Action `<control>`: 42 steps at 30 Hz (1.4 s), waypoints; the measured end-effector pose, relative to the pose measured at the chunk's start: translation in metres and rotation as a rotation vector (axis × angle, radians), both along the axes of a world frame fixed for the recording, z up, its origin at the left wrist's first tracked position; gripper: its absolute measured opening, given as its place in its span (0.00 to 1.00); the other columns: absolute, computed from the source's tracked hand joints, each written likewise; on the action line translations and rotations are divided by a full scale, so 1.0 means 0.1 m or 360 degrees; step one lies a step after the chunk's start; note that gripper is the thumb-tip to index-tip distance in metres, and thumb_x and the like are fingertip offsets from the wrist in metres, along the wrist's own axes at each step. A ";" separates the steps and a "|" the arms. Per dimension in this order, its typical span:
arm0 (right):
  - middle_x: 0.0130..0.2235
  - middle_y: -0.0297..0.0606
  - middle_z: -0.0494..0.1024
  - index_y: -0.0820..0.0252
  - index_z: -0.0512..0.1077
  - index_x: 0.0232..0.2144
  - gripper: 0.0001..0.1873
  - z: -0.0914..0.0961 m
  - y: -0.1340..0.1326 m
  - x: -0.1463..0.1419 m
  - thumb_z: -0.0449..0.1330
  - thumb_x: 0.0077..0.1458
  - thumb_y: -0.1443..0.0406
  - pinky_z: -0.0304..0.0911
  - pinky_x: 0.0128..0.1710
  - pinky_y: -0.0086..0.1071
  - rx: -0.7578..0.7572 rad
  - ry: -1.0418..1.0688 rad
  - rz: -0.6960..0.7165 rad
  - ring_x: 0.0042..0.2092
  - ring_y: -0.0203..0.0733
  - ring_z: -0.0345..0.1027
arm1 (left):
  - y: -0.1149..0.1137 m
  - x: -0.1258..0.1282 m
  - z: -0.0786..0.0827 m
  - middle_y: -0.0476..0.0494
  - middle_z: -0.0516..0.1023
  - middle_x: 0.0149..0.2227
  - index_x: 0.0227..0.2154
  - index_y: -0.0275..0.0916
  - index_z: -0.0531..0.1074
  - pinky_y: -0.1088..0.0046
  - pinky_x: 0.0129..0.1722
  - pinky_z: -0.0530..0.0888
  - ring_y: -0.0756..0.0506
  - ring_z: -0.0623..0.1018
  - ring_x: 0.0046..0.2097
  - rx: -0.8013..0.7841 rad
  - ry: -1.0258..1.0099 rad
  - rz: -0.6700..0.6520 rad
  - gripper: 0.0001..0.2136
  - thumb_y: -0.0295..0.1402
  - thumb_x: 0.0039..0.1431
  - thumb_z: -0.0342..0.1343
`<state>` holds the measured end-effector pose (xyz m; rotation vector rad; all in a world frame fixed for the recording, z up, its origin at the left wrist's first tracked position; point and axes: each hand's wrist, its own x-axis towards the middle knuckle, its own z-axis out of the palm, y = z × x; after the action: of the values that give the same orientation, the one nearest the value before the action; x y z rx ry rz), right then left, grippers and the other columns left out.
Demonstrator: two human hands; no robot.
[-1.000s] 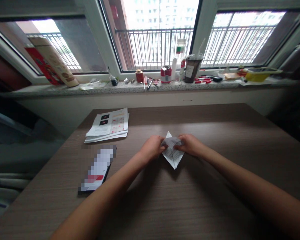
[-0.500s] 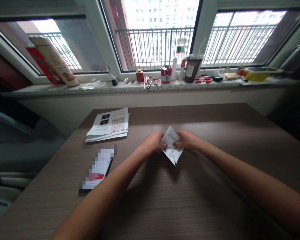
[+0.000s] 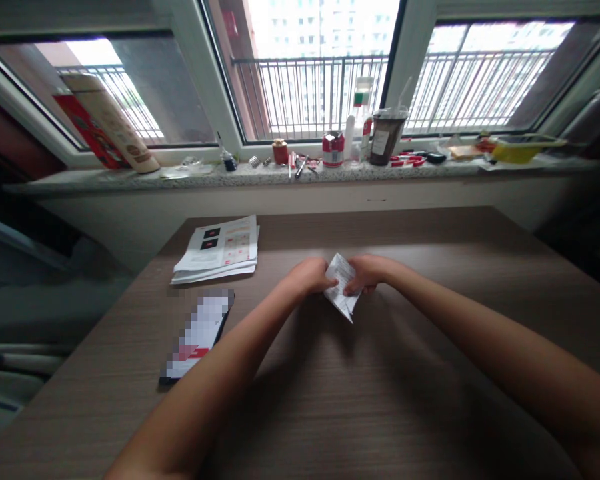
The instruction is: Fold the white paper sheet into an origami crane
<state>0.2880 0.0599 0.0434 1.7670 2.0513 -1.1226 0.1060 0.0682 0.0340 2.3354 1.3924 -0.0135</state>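
A folded sheet of printed paper (image 3: 341, 272), roughly kite-shaped with its point towards me, is held between my two hands a little above the brown table (image 3: 405, 400). My left hand (image 3: 314, 275) grips its left edge, thumb on top and the other fingers partly hidden behind. On the opposite edge my right hand (image 3: 366, 273) pinches the paper, with the thumb pressed on its face. Near the lower point a slit between two folded flaps shows.
To the left lies a stack of printed sheets (image 3: 220, 247), with a phone (image 3: 200, 333) nearer me, its screen blurred. Along the windowsill (image 3: 180, 180) stand a tumbler (image 3: 113, 123), a red can (image 3: 333, 148), a lidded drink cup (image 3: 386, 137) and a yellow container (image 3: 517, 152).
The right side of the paper has turned inward, so the sheet looks narrower. My right hand has moved slightly left and up, and the left thumb reaches further over the paper.
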 end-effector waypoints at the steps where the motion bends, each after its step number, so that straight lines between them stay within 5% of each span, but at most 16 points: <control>1: 0.34 0.40 0.83 0.62 0.76 0.45 0.20 0.00 0.03 -0.01 0.73 0.51 0.62 0.74 0.27 0.29 -0.0069 -0.0002 -0.0007 0.28 0.39 0.77 | 0.02 0.01 -0.01 0.37 0.83 0.34 0.33 0.35 0.80 0.71 0.34 0.71 0.40 0.81 0.36 0.0027 -0.0012 0.0003 0.11 0.39 0.58 0.65; 9: 0.26 0.41 0.80 0.70 0.75 0.37 0.16 -0.03 0.11 -0.06 0.72 0.54 0.62 0.76 0.29 0.30 -0.0301 -0.0066 -0.0043 0.26 0.40 0.77 | 0.11 -0.01 -0.13 0.39 0.76 0.54 0.63 0.40 0.65 0.72 0.53 0.72 0.43 0.77 0.53 0.0282 -0.0323 -0.0170 0.29 0.29 0.59 0.63; 13: 0.30 0.40 0.82 0.66 0.75 0.42 0.17 0.00 0.07 -0.04 0.72 0.53 0.63 0.74 0.28 0.27 -0.0205 -0.0023 0.0008 0.27 0.39 0.78 | 0.12 -0.05 -0.15 0.42 0.73 0.55 0.55 0.44 0.73 0.70 0.58 0.70 0.43 0.76 0.55 0.0286 -0.0340 -0.0306 0.23 0.25 0.57 0.62; 20: 0.36 0.44 0.83 0.63 0.75 0.48 0.27 0.04 0.02 -0.08 0.75 0.46 0.63 0.73 0.28 0.33 0.0055 -0.0168 0.0114 0.30 0.47 0.80 | 0.08 -0.10 -0.07 0.38 0.77 0.48 0.47 0.36 0.77 0.69 0.51 0.72 0.39 0.77 0.50 0.0241 -0.0214 -0.0299 0.15 0.32 0.56 0.66; 28: 0.52 0.45 0.81 0.58 0.75 0.51 0.33 0.09 -0.05 -0.17 0.77 0.40 0.63 0.67 0.50 0.36 0.0498 -0.0280 0.0327 0.55 0.59 0.74 | -0.03 -0.15 0.01 0.41 0.81 0.46 0.48 0.39 0.78 0.71 0.45 0.72 0.40 0.79 0.47 0.0129 -0.0136 -0.0322 0.16 0.35 0.57 0.66; 33: 0.54 0.45 0.80 0.59 0.73 0.53 0.34 0.03 -0.10 -0.13 0.76 0.43 0.63 0.64 0.46 0.32 0.0609 -0.0270 0.0369 0.55 0.55 0.73 | -0.09 -0.12 -0.01 0.43 0.82 0.48 0.52 0.42 0.76 0.73 0.41 0.72 0.42 0.80 0.46 0.0067 -0.0120 -0.0265 0.18 0.38 0.60 0.63; 42: 0.44 0.44 0.82 0.59 0.74 0.48 0.27 -0.05 -0.19 -0.04 0.74 0.46 0.60 0.59 0.35 0.32 0.0670 -0.0265 0.0278 0.45 0.52 0.75 | -0.11 -0.08 -0.06 0.43 0.82 0.43 0.45 0.42 0.77 0.74 0.35 0.70 0.42 0.80 0.42 0.0013 -0.0003 -0.0102 0.14 0.39 0.57 0.65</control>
<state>0.2843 0.0407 0.0379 1.7326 2.4055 -0.5010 0.0982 0.0570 0.0280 2.3852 1.3185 -0.0245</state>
